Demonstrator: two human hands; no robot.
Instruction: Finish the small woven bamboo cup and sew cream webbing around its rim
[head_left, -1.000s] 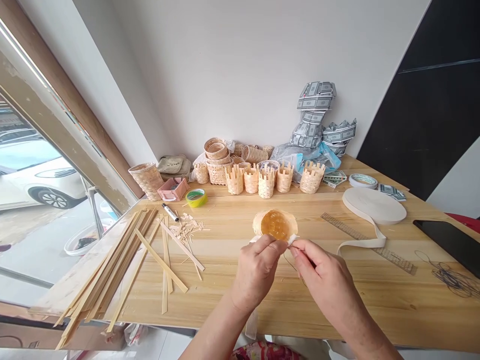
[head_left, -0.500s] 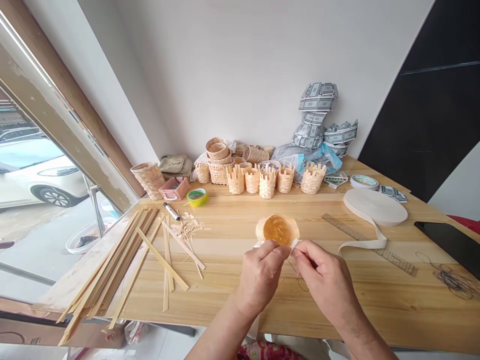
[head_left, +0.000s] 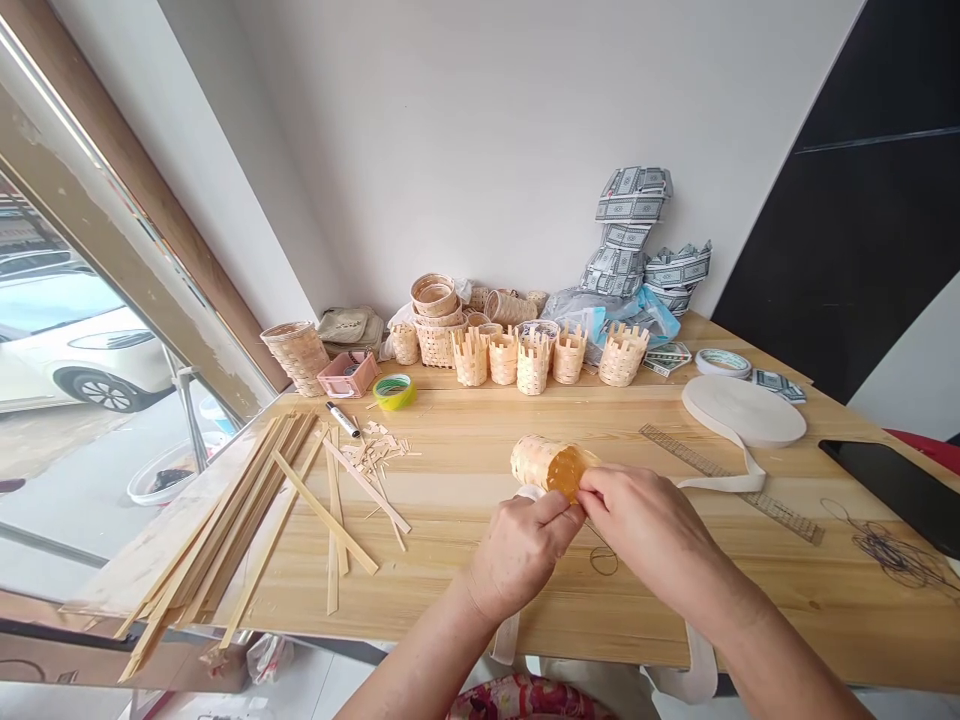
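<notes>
- Woven basket (head_left: 534,462) tips onto its side over the middle of the table (head_left: 720,590), mouth turned towards the near edge and the right hand (head_left: 637,500); that slant seems meant to bring the rim within reach of both sets of fingers.
- The left hand (head_left: 525,550) has thumb and fingers clamped on the near part of the rim, probably to steady the wall; a white band (head_left: 529,492) shows just behind its knuckles.
- The right hand bends its fingertips in over the rim. Whether they pinch anything there I cannot tell, as the knuckles hide it.
- A thread loop (head_left: 604,574) hangs below the hands, apparently left slack so as not to tug.
- A ribbon roll (head_left: 742,410) lies flat towards the right edge, its loose end crossing the ruler (head_left: 787,518), likely so that it can unwind.
- Wooden strips (head_left: 217,530) lie bunched lengthwise, ends jutting past the near left corner; too long, it seems, for that side.
- Small baskets (head_left: 532,365) stand upright along the far edge, presumably leaving the hands elbow room.
</notes>
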